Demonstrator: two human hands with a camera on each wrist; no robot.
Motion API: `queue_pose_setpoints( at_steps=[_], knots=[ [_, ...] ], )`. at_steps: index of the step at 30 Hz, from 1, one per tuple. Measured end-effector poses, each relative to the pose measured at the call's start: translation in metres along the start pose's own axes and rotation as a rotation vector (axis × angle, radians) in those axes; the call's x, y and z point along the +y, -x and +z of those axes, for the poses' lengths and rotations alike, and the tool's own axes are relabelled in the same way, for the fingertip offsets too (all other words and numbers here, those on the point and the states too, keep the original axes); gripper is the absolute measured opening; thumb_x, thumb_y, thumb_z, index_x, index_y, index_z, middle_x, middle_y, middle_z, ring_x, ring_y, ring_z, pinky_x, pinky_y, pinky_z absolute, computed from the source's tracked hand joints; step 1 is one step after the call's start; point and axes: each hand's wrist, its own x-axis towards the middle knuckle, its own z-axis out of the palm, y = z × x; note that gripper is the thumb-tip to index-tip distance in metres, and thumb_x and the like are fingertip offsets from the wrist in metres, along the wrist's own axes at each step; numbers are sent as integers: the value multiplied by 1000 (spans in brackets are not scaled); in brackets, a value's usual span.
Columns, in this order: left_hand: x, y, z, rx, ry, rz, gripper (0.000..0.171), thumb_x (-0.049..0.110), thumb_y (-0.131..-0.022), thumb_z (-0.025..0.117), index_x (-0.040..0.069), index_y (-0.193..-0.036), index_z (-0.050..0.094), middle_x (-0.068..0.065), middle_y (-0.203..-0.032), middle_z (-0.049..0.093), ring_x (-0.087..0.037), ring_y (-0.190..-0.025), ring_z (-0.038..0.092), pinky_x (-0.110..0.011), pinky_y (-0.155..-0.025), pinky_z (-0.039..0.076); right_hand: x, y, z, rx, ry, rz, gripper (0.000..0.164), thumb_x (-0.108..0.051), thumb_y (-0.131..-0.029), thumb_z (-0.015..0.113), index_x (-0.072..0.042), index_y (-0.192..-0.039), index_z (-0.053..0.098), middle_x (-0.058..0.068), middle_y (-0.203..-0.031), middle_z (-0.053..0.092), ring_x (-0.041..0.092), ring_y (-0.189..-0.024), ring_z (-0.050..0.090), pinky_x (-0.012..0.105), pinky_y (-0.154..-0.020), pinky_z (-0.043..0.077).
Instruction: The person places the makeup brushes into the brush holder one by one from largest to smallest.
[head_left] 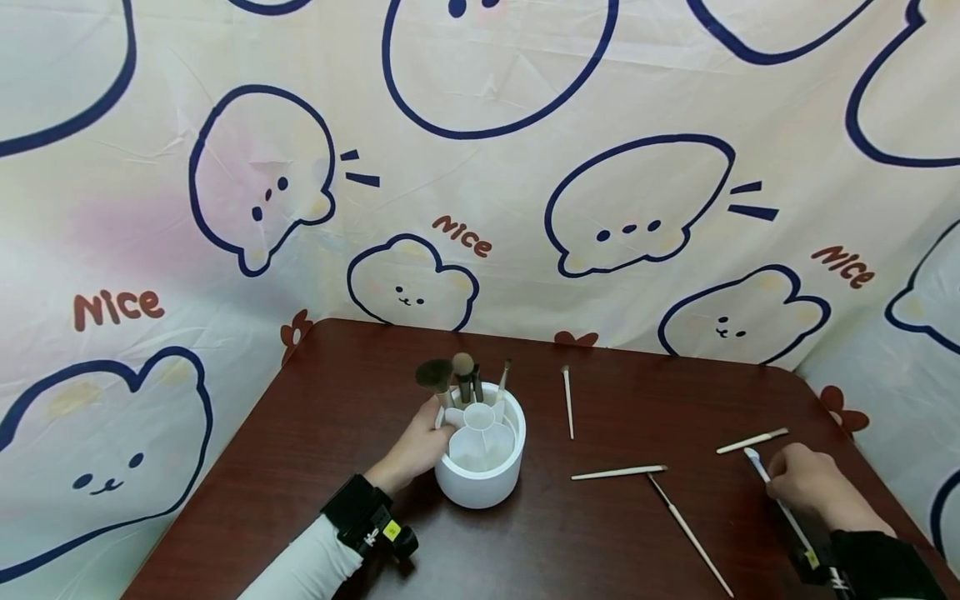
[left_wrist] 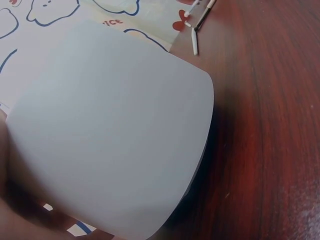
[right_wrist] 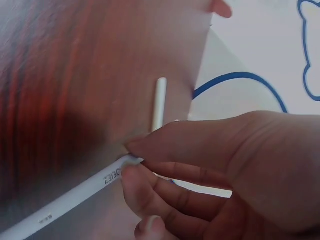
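In the head view my left hand [head_left: 416, 450] grips the left side of a round white brush holder [head_left: 480, 492], its thumb over the rim. Several makeup brushes [head_left: 463, 367] with dark and tan heads stand upright along the holder's back. The holder's smooth wall [left_wrist: 115, 130] fills most of the left wrist view, with part of my left hand at the lower left. Over at the right, my right hand [head_left: 806, 483] pinches a white-handled makeup brush [head_left: 791, 521] between thumb and fingers. Printed lettering shows on its handle [right_wrist: 75, 200] in the right wrist view.
Loose white-handled brushes lie on the dark wooden table [head_left: 360, 375]: one brush [head_left: 568, 408] behind, a crosswise brush [head_left: 615, 473] meeting a slanted brush [head_left: 690, 529], and another brush [head_left: 752, 441] beside my right hand. A cartoon-printed cloth [head_left: 517, 183] hangs around the table.
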Motion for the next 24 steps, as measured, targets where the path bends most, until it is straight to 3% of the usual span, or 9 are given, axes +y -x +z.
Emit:
queue_pose_setpoints(
  at_steps=[5,18,24],
  knots=[
    [-1,0,-1,6,0,16,54,-5,-86,45,1,-138,35,-18,-136,43,-28,-124,35,-53,-102,27,-21,3,-11,9,-12,-22,13,-10,-84,61,3,-87,61,8,-76,57,23,-67,48,36,-56,42],
    [-3,-1,0,-7,-9,29,55,-5,-87,46,1,-140,33,-18,-139,40,-27,-126,32,-51,-103,27,-93,17,-15,216,52,-197,7,-11,-83,66,-6,-81,61,0,-66,57,17,-57,48,34,-49,40],
    [-4,-1,0,-8,-6,30,57,-6,-87,45,0,-141,31,-18,-140,38,-27,-128,31,-51,-103,27,-127,23,-21,305,0,-293,8,-14,-85,66,-8,-86,62,1,-71,61,15,-58,51,33,-49,43]
  ],
)
